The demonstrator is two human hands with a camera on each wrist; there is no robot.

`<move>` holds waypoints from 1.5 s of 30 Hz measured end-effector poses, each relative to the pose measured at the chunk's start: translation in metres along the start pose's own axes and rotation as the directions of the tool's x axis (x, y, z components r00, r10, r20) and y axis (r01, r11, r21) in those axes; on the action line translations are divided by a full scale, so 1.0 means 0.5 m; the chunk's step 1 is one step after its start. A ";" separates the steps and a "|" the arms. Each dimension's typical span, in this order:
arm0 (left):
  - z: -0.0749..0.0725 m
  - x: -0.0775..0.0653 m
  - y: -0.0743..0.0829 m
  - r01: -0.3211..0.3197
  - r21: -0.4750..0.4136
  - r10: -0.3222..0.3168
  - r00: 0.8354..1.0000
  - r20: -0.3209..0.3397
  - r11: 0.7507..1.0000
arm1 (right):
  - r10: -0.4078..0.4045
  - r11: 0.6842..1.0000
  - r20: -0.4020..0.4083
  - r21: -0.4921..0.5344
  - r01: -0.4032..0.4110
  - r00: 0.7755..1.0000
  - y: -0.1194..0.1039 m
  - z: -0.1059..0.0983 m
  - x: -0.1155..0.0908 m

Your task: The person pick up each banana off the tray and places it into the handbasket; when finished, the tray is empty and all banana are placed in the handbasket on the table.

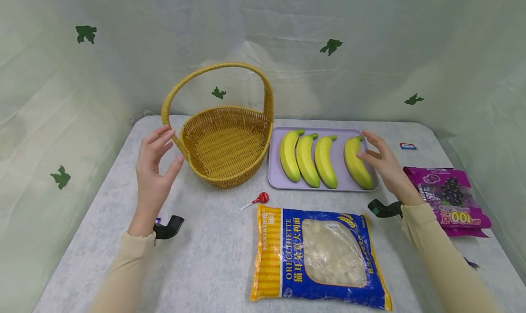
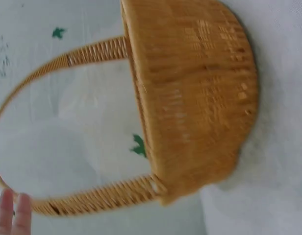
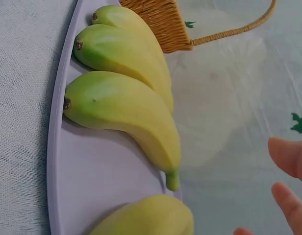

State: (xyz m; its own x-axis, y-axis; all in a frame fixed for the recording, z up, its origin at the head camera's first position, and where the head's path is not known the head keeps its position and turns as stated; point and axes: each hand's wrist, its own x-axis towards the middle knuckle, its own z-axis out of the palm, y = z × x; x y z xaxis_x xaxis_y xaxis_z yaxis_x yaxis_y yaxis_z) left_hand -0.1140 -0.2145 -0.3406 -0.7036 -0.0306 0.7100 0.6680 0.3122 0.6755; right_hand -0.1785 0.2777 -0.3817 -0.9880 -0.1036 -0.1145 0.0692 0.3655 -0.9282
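A wicker basket (image 1: 228, 182) with a tall hooped handle stands at the back left of the table. My left hand (image 1: 155, 173) is raised beside the handle, thumb and fingers spread, holding nothing; two of its fingertips (image 2: 22, 208) overlap the handle in the left wrist view. To the basket's right lies a lilac tray (image 1: 342, 171) with three bananas (image 1: 307, 160) side by side and a separate banana (image 1: 356, 164) at its right end. My right hand (image 1: 386, 167) hovers next to that separate banana, fingers loosely bent and apart, with nothing in its grasp.
A blue and yellow orecchiette bag (image 1: 328, 258) lies at the front, with a red lollipop (image 1: 262, 198) just behind it. At the right are a purple grape candy bag (image 1: 452, 198) and a small red-and-blue packet (image 1: 407, 146). A pale curtain (image 1: 296, 84) hangs behind the table.
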 end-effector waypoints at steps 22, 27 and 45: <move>-0.055 0.019 -0.147 0.304 -0.121 -0.292 0.951 0.104 0.945 | 0.182 0.983 0.086 0.019 -0.184 0.979 0.050 0.015 0.052; -0.049 0.016 -0.159 0.230 -0.032 -0.225 0.968 0.115 0.973 | 0.170 0.985 0.097 0.008 -0.172 0.981 0.050 0.019 0.055; -0.038 0.018 -0.157 0.203 0.153 -0.223 0.966 0.129 0.967 | 0.177 0.981 0.091 -0.095 -0.168 0.980 0.026 0.027 0.054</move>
State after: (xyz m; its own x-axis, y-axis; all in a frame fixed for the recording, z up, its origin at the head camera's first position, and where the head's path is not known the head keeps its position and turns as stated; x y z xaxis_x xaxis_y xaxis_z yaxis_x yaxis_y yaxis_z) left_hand -0.1682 -0.2573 -0.3835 -0.8602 0.0232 0.5094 0.4662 0.4406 0.7671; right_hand -0.2022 0.2674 -0.4016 -0.9436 -0.1208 -0.3084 0.2210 0.4636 -0.8580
